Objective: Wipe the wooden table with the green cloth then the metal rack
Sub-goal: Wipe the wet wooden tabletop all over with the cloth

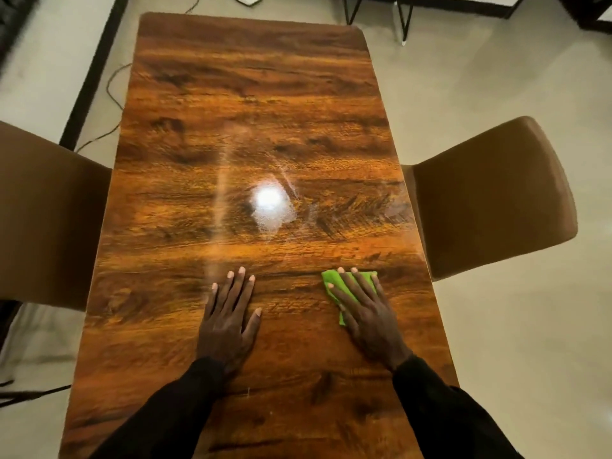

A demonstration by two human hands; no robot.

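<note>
The wooden table [251,104] fills the middle of the view, long and glossy, with a bright glare spot [270,202] near its centre. Both hands lie flat on it at the near end. The left hand [230,323], at about 6 o'clock from the glare, is palm down on bare wood, its 5 fingers straight and spread, holding nothing. The right hand [366,313], at about 5 o'clock, presses palm down on the green cloth [332,279], fingers straight and fanned over it, not curled around it. The cloth is folded small; its edges show at 12 and 9 o'clock of that hand. Dark sleeves [440,415] cover both forearms. 2 brown chairs stand beside the table, 1 at 9 o'clock [49,210], 1 at 3 o'clock [490,193].
</note>
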